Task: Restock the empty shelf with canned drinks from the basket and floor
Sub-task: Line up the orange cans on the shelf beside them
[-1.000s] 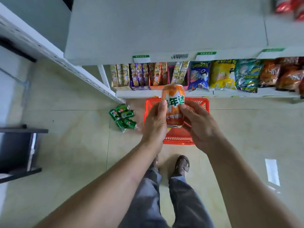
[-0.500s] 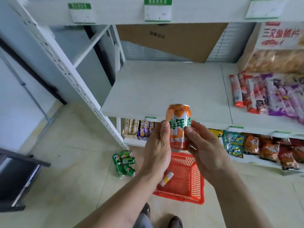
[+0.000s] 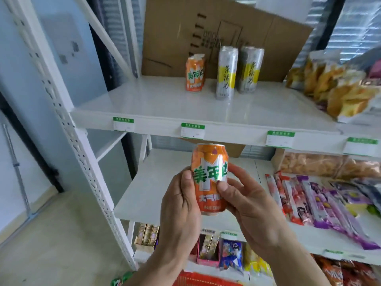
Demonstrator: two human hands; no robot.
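Shelf [image 3: 156, 104] behind | orange can [image 3: 209, 178] upright (top up) | both hands gripping

Held can [image 3: 209, 178] orange, green-white lettering; shelf [image 3: 165, 108] white; basket [image 3: 206, 281] red.

Two bare hands and forearms

The left hand [image 3: 181, 205] and right hand [image 3: 251, 209] wear no gloves, rings or watch; both forearms are uncovered, no sleeve reaching them, and the fingernails are short.
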